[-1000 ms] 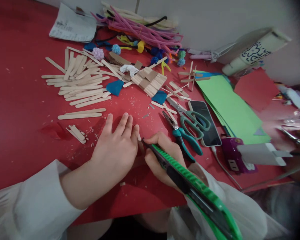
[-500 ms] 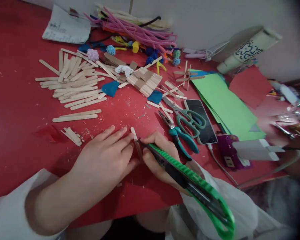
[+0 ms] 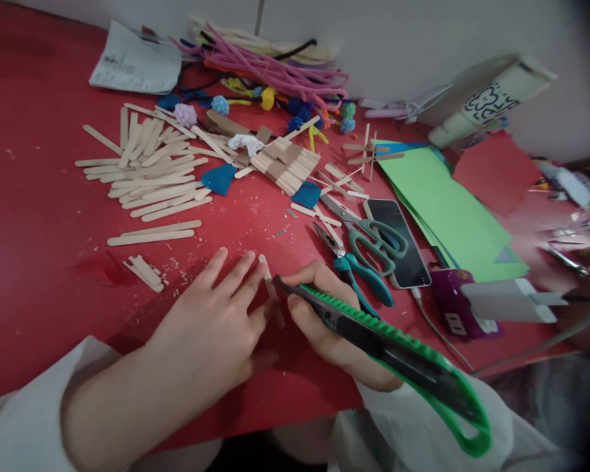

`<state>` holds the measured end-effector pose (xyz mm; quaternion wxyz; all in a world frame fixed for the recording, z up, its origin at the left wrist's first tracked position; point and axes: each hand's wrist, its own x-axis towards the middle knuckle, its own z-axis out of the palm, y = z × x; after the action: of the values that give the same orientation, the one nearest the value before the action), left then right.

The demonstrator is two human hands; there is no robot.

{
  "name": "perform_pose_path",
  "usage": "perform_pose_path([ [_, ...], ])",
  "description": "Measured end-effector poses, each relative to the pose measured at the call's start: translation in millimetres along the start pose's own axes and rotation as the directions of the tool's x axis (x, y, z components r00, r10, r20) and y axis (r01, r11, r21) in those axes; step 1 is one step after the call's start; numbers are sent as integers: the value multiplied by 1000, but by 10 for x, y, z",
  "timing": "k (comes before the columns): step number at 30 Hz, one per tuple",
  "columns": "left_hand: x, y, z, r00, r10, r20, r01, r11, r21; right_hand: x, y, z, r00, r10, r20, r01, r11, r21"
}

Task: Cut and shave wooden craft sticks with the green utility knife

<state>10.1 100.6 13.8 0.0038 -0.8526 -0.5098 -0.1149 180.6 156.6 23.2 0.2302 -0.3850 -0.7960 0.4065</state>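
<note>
Head view: on the red surface (image 3: 39, 262), nearer the person than a loose pile of craft sticks (image 3: 147, 174), the left hand (image 3: 216, 314) lies flat and spread, its fingertips pinning a short stick (image 3: 268, 278) near the front edge. Just right of it, the right hand (image 3: 324, 314) is closed around a green utility knife (image 3: 388, 347), blade tip at the stick. A clean cut likely wants firm pinning, light strokes, and left fingers clear of the blade's path. Teal pliers (image 3: 354, 269) lie just beyond.
</note>
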Motion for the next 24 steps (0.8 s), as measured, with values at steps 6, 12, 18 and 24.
perform_pose_path([
  [6,-9,23,12,1000,3,-27,-3,1000,4,-62,56,32,971,-219,-94,212,974,-75],
  [12,-17,61,31,1000,-18,-26,18,1000,0,-63,52,57,976,-180,-120,166,979,-120],
  [18,-31,73,32,1000,-5,7,5,1000,-6,-38,46,61,989,-128,-70,122,989,-79],
  [24,-30,84,59,998,-56,4,56,998,-22,-38,64,80,992,-112,-57,108,992,-70],
])
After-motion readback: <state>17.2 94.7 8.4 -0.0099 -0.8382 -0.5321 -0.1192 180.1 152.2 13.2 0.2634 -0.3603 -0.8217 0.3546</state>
